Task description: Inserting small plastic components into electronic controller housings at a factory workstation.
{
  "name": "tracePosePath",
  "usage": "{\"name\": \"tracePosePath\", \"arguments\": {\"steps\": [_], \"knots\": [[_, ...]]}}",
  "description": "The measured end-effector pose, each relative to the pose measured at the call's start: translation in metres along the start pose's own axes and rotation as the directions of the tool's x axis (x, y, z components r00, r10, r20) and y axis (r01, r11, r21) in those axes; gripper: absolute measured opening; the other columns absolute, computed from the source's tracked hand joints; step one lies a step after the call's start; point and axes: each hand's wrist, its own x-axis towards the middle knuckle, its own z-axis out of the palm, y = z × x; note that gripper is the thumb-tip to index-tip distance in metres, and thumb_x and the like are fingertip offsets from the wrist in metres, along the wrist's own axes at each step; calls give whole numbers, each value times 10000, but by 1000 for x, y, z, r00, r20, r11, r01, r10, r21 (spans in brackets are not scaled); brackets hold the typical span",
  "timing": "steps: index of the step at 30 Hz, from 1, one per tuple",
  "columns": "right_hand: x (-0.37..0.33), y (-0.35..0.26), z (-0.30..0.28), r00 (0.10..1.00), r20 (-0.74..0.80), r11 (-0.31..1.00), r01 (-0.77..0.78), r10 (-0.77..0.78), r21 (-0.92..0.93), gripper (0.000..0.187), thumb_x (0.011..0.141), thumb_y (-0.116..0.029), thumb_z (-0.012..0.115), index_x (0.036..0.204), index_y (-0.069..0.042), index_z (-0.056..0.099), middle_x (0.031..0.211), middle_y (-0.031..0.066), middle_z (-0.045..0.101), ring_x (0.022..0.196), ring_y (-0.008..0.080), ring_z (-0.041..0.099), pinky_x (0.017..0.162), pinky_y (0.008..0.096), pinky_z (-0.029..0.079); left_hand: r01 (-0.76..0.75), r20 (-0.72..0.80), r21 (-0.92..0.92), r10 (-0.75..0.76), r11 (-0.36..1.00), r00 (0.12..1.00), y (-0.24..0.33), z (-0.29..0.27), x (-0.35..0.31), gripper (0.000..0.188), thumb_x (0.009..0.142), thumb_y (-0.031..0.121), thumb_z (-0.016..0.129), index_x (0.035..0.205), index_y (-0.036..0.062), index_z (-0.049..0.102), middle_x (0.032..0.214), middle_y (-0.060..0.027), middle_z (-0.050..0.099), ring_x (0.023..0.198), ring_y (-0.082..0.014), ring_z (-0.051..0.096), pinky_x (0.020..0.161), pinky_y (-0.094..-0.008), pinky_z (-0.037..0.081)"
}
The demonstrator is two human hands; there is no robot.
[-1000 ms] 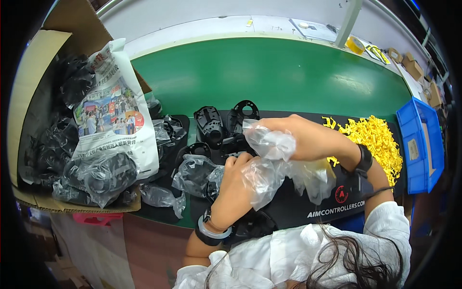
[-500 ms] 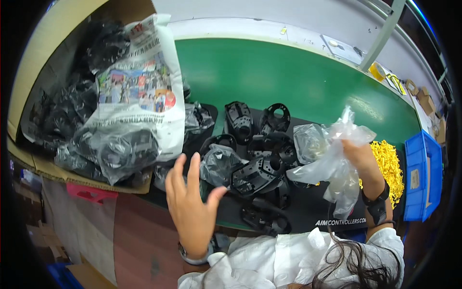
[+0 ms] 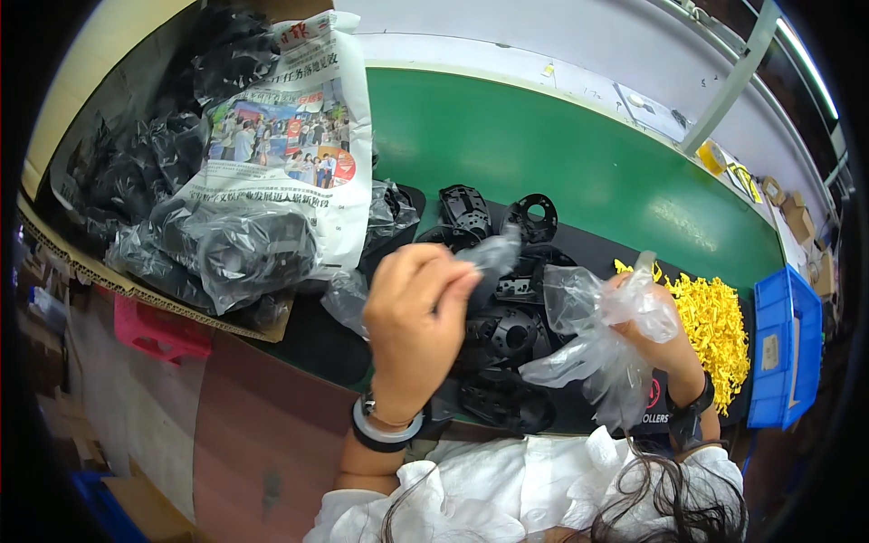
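My left hand (image 3: 412,317) is closed in a pinch on a clear plastic bag (image 3: 497,254), which stretches from the fingertips over the black parts. My right hand (image 3: 644,328) grips a bunch of crumpled clear plastic bags (image 3: 576,303), hanging loosely around its fingers. Between and beyond the hands lie several black moulded plastic shells with round holes, among them one shell (image 3: 464,208) at the back, another shell (image 3: 532,219) beside it, and a nearer shell (image 3: 509,335). They rest on a black mat (image 3: 588,253). Whether the pinched bag holds anything cannot be made out.
On the left, a cardboard box (image 3: 68,258) contains black parts in clear bags and a newspaper sheet (image 3: 312,190). A heap of small yellow pieces (image 3: 715,330) lies right of my right hand, beside a blue bin (image 3: 787,353). A pink stool (image 3: 158,330) stands below the box.
My left hand has gone from spread fingers to a pinch on a clear bag, moving right. My right hand, still holding its bags, has shifted slightly left and nearer. The view has turned slightly.
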Motion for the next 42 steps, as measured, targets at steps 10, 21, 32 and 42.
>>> {"name": "tracePosePath", "arguments": {"steps": [10, 21, 32, 42], "knots": [[32, -4, 8, 980, -59, 938, 163, -189, -306, 145, 745, -181, 616, 830, -64, 621, 748, 82, 600, 642, 228, 568, 607, 341, 471, 97, 109, -330, -64, 939, 992, 38, -36, -10, 307, 786, 121, 693, 1069, 19, 627, 1060, -141, 627, 958, -287, 608, 862, -340, 467], [1, -53, 120, 543, 838, 513, 732, -43, -448, 414, 786, -103, 538, 1197, -49, 538, 720, 84, 564, 489, 170, 581, 354, 290, 396, 440, -136, 508, -435, 741, 890, -54, -40, -103, 151, 795, 123, 632, 903, 19, 628, 1035, -88, 585, 1030, -306, 504, 861, -394, 396], [47, -45, 75, 935, 254, 859, 333, -248, -388, 532, 686, -152, 710, 1180, -136, 514, 906, 154, 641, 804, 348, 635, 657, 423, 508, 726, 711, -595, -197, 345, 675, 0, 2, -46, 365, 904, 125, 493, 1222, -53, 478, 1089, -137, 608, 1028, -164, 554, 911, -287, 418], [24, -29, 54, 939, 207, 865, 335, -274, -374, 342, 662, -164, 718, 954, -98, 552, 830, 93, 609, 723, 305, 628, 601, 371, 504, -363, 486, 819, -203, 444, 850, -124, 25, 51, 287, 754, 82, 579, 1032, 127, 635, 1071, -85, 582, 1134, -303, 483, 979, -653, 245]]}}
